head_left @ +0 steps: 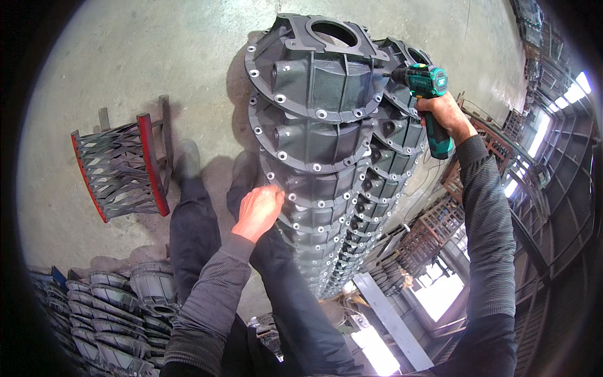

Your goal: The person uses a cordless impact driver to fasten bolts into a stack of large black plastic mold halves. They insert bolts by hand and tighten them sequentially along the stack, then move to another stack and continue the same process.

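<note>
My right hand [446, 116] is wrapped round the handle of a green and black cordless drill [428, 80]. The drill points left, its tip close to the side of the top dark grey cast housing [320, 78]; whether it touches cannot be made out. That bell-shaped housing has a large round opening on top and a flange ringed with bolt holes. It tops a tall stack of similar housings [317, 182]. By the left edge of this stack, lower down, my left hand [259, 210] is closed with fingers curled; anything between them is hidden.
A second housing stack [392, 135] stands right behind the first. To the left, a low frame with red rails and criss-crossed dark strips [119, 168] sits on the concrete floor [157, 56]. More castings [113, 314] are piled lower left. Brown metal racks [433, 229] stand at right.
</note>
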`<state>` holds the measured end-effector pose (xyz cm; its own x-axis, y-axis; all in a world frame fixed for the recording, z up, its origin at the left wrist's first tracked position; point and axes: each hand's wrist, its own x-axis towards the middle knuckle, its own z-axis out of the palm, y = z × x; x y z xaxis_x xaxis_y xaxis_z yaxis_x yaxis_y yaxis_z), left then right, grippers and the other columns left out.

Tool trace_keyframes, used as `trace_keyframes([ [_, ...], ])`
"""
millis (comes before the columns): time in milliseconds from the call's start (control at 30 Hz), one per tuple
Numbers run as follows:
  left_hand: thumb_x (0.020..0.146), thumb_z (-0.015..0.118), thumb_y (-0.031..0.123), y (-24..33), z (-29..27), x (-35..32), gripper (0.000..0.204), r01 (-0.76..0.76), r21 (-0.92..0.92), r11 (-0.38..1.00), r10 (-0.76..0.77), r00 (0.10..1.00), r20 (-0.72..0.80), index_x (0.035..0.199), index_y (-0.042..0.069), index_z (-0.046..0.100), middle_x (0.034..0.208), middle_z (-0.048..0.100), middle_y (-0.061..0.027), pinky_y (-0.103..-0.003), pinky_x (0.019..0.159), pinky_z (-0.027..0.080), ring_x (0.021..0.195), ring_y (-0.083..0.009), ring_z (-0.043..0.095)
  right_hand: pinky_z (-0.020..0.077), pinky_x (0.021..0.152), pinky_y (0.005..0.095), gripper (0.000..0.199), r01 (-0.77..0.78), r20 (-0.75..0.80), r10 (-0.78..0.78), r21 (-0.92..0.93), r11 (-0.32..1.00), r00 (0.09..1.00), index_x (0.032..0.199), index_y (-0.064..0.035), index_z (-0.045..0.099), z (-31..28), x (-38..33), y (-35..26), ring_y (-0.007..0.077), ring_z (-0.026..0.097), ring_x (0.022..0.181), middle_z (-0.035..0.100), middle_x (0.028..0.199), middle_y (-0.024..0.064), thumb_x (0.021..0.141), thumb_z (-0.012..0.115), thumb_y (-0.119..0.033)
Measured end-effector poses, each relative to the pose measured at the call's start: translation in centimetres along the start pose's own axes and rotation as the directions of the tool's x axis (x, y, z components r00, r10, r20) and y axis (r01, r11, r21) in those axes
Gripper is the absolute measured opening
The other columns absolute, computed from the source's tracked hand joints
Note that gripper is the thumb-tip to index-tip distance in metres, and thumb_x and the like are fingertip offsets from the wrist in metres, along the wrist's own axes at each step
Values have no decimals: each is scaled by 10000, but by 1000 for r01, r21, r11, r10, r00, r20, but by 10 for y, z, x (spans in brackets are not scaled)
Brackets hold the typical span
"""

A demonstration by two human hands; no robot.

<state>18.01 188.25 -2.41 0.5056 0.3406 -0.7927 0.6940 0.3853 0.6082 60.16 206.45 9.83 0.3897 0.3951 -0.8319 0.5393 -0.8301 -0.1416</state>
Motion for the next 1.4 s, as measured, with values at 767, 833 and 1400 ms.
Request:
trace_keyframes([
  [767,996,593,256,5,5,1,315,-82,12,997,82,996,-24,958,-25,730,947,733,-281,-558,852,558,946,-472,716,541,583,297,238,55,-24,-59,-141,988,998,1000,-19,694,-9,-3,6,136,645,615,685,820,42,813,784,-135],
  [833,997,612,261,5,7,1,289,-75,27,997,76,997,-11,1000,1,738,955,738,-259,-542,831,562,943,-459,720,537,587,297,265,16,-27,-22,-207,978,999,1014,-5,701,-13,-3,8,140,648,623,674,815,30,810,786,-151],
  [1400,976,604,322,20,-16,-2,349,20,-86,996,-15,999,52,1018,8,751,1021,747,-261,-543,885,552,1003,-458,718,512,575,281,236,234,24,-234,-28,972,972,1079,-9,701,19,-44,-62,111,629,636,663,830,15,870,758,-102],
])
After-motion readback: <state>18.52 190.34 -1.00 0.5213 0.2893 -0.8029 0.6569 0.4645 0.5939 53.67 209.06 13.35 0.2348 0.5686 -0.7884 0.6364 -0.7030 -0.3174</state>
